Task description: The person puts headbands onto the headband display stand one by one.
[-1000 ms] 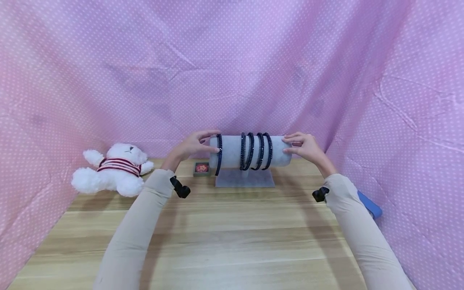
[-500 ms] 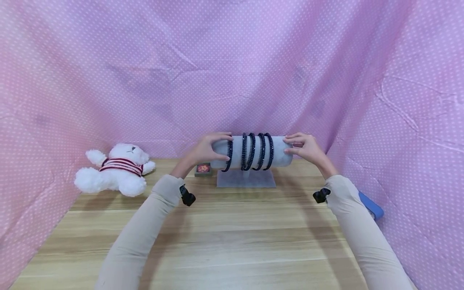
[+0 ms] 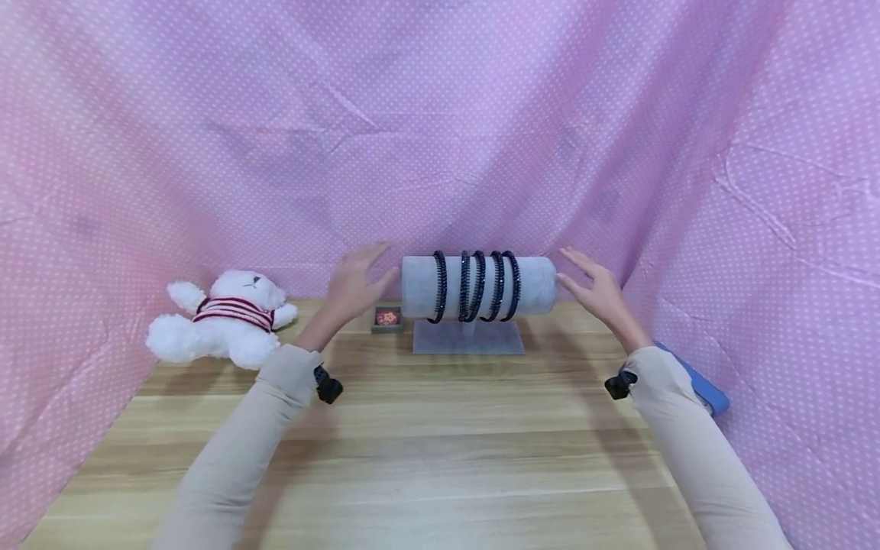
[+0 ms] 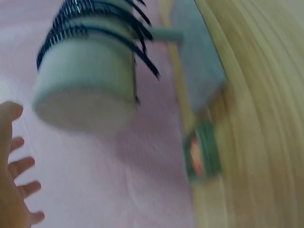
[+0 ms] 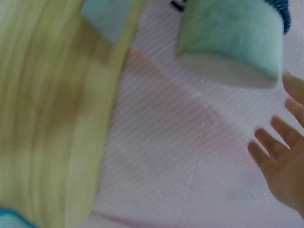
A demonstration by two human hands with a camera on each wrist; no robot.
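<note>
A grey velvet roll stand [image 3: 421, 286] stands upright near the back of the table, its flat base [image 3: 467, 340] below. Several dark beaded headbands hang over the roll; the leftmost headband [image 3: 441, 287] sits a little apart from the others. In the left wrist view their loose ends [image 4: 151, 65] dangle under the roll [image 4: 88, 66]. My left hand [image 3: 354, 284] is off the roll's left end, fingers spread and holding nothing. Off the right end, my right hand [image 3: 600, 296] is likewise spread and free of the roll [image 5: 230, 40].
A small green box [image 3: 387, 319] with a red and orange design lies left of the base. A white plush bear [image 3: 230, 317] in a striped shirt lies at the left. By the right forearm is a blue object [image 3: 697, 382], partly hidden. Pink dotted cloth [image 3: 440, 137] surrounds the table.
The leftmost headband has been slid right along the roll by my left hand, which then let go and drew back left. My right hand has released the roll's right end and moved slightly right.
</note>
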